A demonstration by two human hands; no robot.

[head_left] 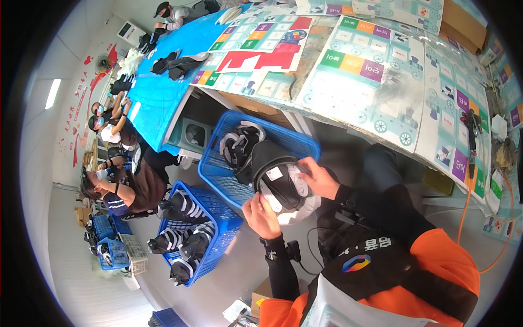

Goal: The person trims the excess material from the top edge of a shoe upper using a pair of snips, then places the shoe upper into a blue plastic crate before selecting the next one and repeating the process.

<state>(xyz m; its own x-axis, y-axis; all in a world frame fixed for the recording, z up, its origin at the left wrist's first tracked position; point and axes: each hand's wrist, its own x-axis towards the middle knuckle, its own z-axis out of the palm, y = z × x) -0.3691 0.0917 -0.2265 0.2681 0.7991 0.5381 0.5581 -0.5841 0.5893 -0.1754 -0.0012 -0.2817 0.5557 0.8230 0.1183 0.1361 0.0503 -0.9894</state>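
In front of my body I hold a black-and-white shoe (280, 188) with its opening turned up toward me. A small white label shows inside it. My left hand (262, 217) pinches the near-left edge, thumb on the pale part. On the right side, my right hand (320, 179) grips the rim with thumb and fingers. The undersides of both hands' fingers are partly hidden by the shoe. Just beyond it, a blue plastic basket (308, 143) holds more black-and-white shoes (242, 144).
A second blue basket (220, 229) with several shoes stands to the left. Ahead runs a table (376, 90) covered with printed sheets, with pliers-like tools (471, 136) at its right. An orange cord (463, 210) hangs there. Several people (139, 182) sit along a blue-covered table (163, 103).
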